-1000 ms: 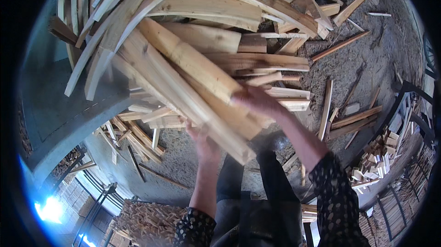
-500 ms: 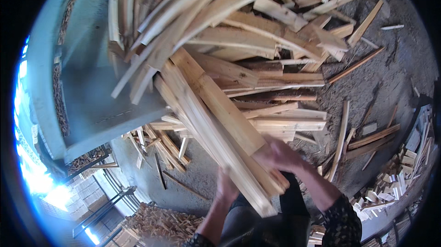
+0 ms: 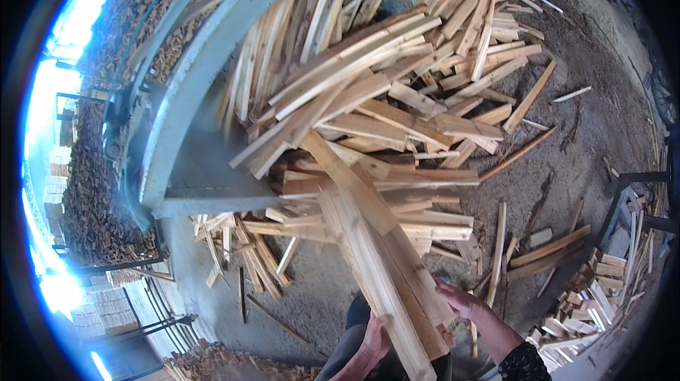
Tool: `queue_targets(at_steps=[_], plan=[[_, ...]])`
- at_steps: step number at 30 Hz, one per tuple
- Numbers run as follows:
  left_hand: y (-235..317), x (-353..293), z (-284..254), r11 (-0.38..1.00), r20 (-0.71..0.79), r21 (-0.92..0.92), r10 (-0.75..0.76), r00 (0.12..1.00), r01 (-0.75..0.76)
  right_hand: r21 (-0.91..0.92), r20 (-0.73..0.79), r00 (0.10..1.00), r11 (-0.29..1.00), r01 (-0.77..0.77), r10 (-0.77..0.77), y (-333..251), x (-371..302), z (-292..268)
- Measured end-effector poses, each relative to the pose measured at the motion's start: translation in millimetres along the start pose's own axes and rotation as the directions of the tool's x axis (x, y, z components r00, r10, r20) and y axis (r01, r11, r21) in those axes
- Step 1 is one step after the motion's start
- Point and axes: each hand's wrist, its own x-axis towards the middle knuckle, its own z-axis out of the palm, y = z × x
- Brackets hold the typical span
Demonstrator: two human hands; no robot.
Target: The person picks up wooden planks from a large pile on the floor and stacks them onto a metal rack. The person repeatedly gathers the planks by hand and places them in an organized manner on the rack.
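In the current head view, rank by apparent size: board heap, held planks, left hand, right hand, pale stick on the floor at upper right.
Board heap
Held planks
Left hand, right hand: too alike to rank
Pale stick

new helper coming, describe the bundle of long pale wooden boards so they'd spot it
Start at the big heap of pale wooden boards beside the blue-grey metal frame. Lower down, find the bundle of long pale wooden boards slanting down rightward. Unlike the heap's boards, this bundle is held between the person's left hand and right hand.
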Motion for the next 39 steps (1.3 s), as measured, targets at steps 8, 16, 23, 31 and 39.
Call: queue_targets(at_steps=[8,16,23,31,39], plan=[[58.4,-82.7,29.7,0.985,-0.131,0.079,-0.140,0.981,0.151,0.181,-0.123,0.990,0.979,0.089,-0.068,-11.2,-52.7,81.0],[64.9,-150.0,12.9,0.518,-0.288,0.382,-0.721,0.630,0.766,0.577,-0.438,0.861,0.815,0.050,0.258,125.9,-179.6,184.3],[60.5,-87.5,-69.2,0.332,-0.277,0.512,-0.809,0.518,0.792,0.825,-0.433,0.867,0.496,0.270,0.248,200.1,-103.8,216.3],[41.5,25.0,-133.2,0.103,-0.516,0.570,-0.728,0.453,0.815,0.903,-0.422,0.906,0.104,0.418,0.021,266.3,47.8,180.2],[75.6,-45.1,-89.4,-0.159,-0.527,0.821,-0.583,0.619,0.549,0.719,-0.687,0.727,0.143,0.680,-0.001,247.7,3.4,271.0]])
